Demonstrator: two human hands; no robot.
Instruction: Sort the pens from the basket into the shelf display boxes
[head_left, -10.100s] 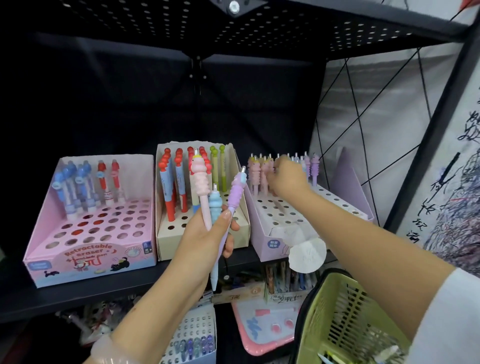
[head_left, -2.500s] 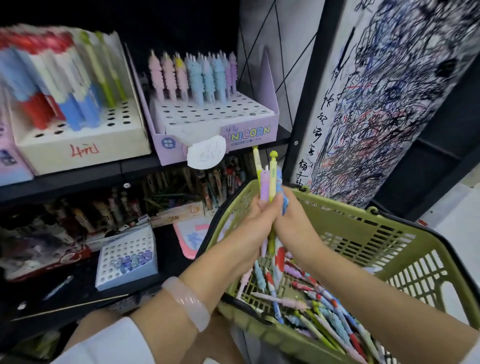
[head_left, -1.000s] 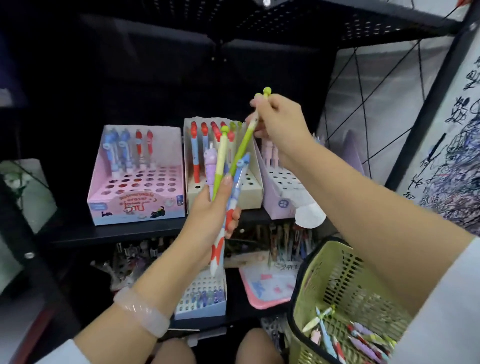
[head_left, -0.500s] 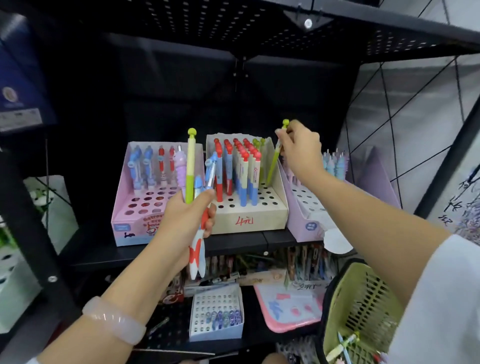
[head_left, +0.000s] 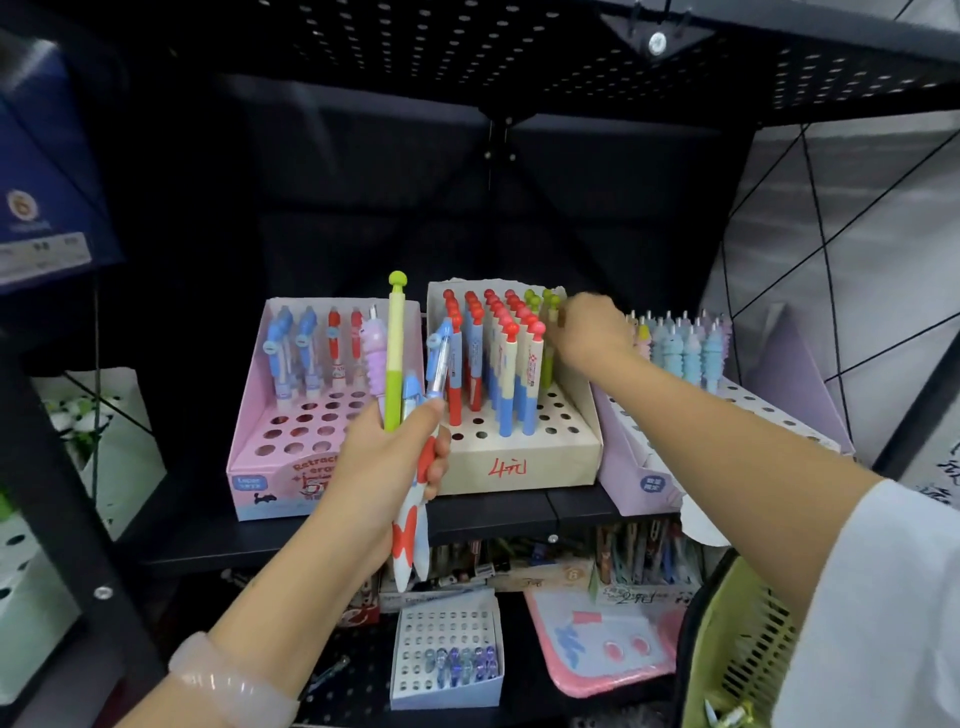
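From the head camera we see the left hand (head_left: 384, 467) gripping a bunch of pens (head_left: 402, 395) before the beige display box (head_left: 519, 462); the right hand (head_left: 587, 332) reaches its green pens (head_left: 545, 332), grip unclear to us. The basket (head_left: 737, 639) sits lower right.

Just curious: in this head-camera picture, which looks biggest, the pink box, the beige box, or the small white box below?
1. Pink cardboard display box and beige cardboard display box: alike, unsure.
2. Small white perforated box, though nearer.
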